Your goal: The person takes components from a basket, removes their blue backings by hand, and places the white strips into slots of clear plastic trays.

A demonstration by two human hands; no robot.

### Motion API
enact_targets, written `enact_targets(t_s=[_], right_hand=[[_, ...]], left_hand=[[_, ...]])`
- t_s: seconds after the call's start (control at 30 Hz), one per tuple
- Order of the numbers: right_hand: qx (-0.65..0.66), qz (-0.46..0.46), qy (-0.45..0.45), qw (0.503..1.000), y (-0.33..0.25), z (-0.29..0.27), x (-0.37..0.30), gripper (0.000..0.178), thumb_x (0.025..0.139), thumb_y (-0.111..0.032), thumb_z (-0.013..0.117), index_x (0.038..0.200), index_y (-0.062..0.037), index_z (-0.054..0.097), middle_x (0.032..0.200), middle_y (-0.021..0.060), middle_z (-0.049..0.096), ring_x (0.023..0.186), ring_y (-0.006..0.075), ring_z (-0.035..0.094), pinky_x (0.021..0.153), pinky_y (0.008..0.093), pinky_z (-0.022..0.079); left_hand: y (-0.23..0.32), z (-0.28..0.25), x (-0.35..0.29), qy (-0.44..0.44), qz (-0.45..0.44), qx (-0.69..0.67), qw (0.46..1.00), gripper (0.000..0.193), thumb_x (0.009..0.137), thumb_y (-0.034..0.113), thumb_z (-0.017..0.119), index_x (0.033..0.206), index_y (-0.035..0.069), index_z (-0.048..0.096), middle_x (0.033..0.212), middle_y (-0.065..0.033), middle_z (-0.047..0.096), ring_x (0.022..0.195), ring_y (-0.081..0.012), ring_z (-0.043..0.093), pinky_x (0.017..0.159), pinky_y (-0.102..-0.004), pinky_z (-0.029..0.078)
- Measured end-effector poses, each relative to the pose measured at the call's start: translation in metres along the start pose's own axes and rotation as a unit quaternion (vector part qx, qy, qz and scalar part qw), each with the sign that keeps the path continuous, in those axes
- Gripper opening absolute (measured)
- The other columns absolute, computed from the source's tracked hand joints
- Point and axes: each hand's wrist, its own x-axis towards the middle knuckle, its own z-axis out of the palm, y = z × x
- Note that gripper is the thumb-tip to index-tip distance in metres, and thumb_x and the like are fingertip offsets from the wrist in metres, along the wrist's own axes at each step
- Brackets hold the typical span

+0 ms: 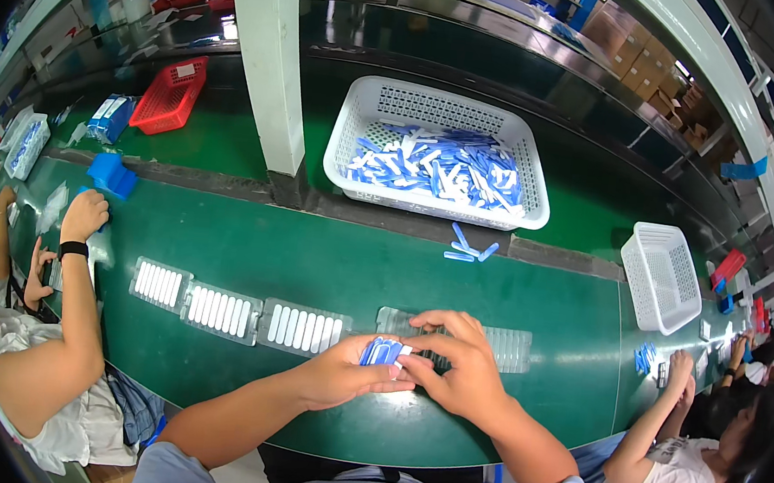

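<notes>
Both forearms come in from the lower edge and meet over the green tabletop (310, 262). Clamped in the left hand (341, 377) is a small bunch of blue-and-white strips (383, 350), while the right hand (459, 365) pinches one strip at the bunch's end, above a clear tray (503, 346). Three filled trays (236, 313) lie in a row to the left. Judging from that, each strip should be drawn singly and seated flat in its own slot. A white basket (444, 107) of strips sits beyond.

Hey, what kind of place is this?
Probably a factory packing line: a long green belt carries clear trays of white sticks, a white basket holds loose ones, and other workers sit alongside.
</notes>
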Motion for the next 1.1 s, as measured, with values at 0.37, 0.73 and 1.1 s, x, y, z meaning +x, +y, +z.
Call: enact_targets(t_s=[0.37,0.73,1.1], right_hand=[[0.013,-0.144,-0.033,0.989,0.006,-0.028,0.01,0.017,0.081,-0.016,0.083,0.094,-0.0096,0.075,0.11,0.0062,0.069,0.096,0.0269,0.066,0.086,0.0373,0.049],[0.09,0.026,-0.001,0.996,0.004,-0.007,0.008,0.011,0.085,-0.018,0.079,0.087,-0.0082,0.074,0.072,0.0007,0.066,0.064,0.0197,0.062,0.067,0.0347,0.045],[0.186,0.054,0.182,0.964,0.01,-0.003,0.047,0.008,0.086,-0.004,0.077,0.093,-0.0007,0.079,0.076,0.0074,0.067,0.068,0.0118,0.059,0.061,0.0265,0.043]], left_hand=[[0.009,-0.004,-0.004,0.016,-0.013,0.03,0.999,0.023,0.103,0.014,0.058,0.121,-0.001,0.056,0.1,-0.0101,0.064,0.08,-0.0161,0.065,0.056,-0.028,0.054],[0.003,-0.004,0.0,0.098,0.093,0.132,0.982,0.025,0.104,0.014,0.056,0.124,-0.001,0.054,0.11,-0.0148,0.067,0.09,-0.0209,0.07,0.07,-0.0328,0.061],[0.033,-0.021,-0.003,0.161,0.118,0.12,0.973,0.022,0.104,0.017,0.058,0.117,-0.001,0.054,0.105,-0.021,0.069,0.08,-0.0239,0.073,0.064,-0.0338,0.062]])
